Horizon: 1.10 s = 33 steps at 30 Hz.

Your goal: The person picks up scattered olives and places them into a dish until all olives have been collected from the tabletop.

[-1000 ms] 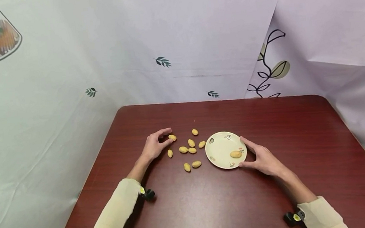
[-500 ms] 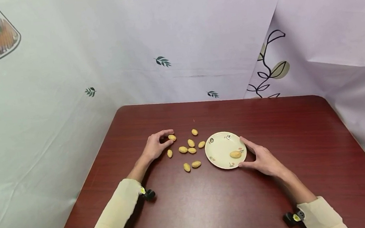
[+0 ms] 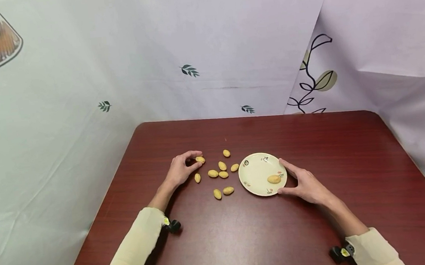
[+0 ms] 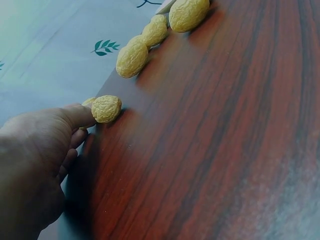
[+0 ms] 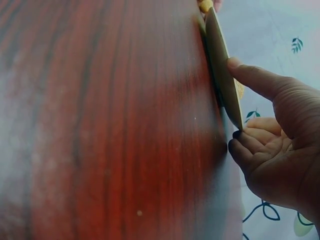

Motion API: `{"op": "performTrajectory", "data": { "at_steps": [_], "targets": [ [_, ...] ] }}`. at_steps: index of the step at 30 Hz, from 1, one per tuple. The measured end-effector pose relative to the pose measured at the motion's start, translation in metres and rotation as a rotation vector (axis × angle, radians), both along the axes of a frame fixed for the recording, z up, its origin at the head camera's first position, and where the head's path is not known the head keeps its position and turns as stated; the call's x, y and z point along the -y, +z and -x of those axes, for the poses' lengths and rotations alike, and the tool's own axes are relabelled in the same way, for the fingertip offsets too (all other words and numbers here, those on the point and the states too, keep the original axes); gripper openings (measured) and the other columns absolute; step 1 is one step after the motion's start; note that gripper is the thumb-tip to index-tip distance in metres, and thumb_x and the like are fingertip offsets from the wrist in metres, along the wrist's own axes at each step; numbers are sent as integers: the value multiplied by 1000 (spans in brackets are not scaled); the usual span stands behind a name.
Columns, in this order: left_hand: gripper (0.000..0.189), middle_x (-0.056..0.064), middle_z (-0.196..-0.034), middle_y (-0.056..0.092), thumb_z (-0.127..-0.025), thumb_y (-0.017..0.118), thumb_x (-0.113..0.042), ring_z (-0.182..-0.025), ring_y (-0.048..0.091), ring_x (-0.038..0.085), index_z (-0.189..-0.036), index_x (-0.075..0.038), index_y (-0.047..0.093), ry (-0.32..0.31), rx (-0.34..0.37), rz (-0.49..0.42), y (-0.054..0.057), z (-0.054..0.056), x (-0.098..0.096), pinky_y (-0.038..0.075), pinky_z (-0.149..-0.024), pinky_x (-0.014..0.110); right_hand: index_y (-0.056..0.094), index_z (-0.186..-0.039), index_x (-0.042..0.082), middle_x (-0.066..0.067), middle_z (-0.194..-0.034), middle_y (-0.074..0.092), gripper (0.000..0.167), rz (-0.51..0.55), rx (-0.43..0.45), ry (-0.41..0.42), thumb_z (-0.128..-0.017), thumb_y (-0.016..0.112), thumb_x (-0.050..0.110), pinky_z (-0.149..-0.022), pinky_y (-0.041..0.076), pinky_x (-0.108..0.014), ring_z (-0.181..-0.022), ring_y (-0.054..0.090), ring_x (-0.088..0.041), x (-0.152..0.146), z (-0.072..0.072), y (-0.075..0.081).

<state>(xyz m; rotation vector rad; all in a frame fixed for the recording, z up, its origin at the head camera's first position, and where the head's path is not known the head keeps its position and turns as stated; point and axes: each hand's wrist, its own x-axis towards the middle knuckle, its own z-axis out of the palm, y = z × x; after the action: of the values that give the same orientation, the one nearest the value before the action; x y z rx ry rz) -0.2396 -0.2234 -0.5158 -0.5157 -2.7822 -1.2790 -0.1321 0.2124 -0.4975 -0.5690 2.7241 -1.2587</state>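
Observation:
My left hand (image 3: 179, 170) is at the left of a scatter of wrinkled yellow oval nuts, its thumb and forefinger on either side of one nut (image 3: 200, 160). In the left wrist view that nut is mostly hidden behind the thumb and a nearer nut (image 4: 106, 109). Across the table, my right hand (image 3: 306, 186) grips the right rim of a round cream plate (image 3: 255, 173) printed with small motifs. Seen from the right wrist, the thumb lies on the rim and the fingers are at the edge. A single nut (image 3: 274, 179) lies on the plate, near its right side.
Several more nuts lie loose between the hands, among them one nut (image 3: 226, 153) at the back and a pair, including a nut (image 3: 217, 194), in front. The dark red wooden table (image 3: 224, 243) backs onto a printed white cloth (image 3: 203, 42).
My left forefinger and thumb have come slightly further round the nut beside them. The right hand, the plate and the other nuts stay where they were.

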Motion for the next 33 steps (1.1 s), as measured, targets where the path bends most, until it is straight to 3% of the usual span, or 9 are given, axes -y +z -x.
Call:
{"op": "performTrajectory", "data": {
  "at_steps": [33],
  "targets": [
    [32, 1, -116, 78, -95, 84, -19, -103, 71, 20, -126, -13, 77, -22, -15, -50, 10, -4, 2, 57, -90, 41, 35, -162, -7, -27, -164, 38, 101, -4, -19, 1, -85, 93, 22, -106, 20, -2, -151, 39, -42, 0, 0, 0]
  ]
}}
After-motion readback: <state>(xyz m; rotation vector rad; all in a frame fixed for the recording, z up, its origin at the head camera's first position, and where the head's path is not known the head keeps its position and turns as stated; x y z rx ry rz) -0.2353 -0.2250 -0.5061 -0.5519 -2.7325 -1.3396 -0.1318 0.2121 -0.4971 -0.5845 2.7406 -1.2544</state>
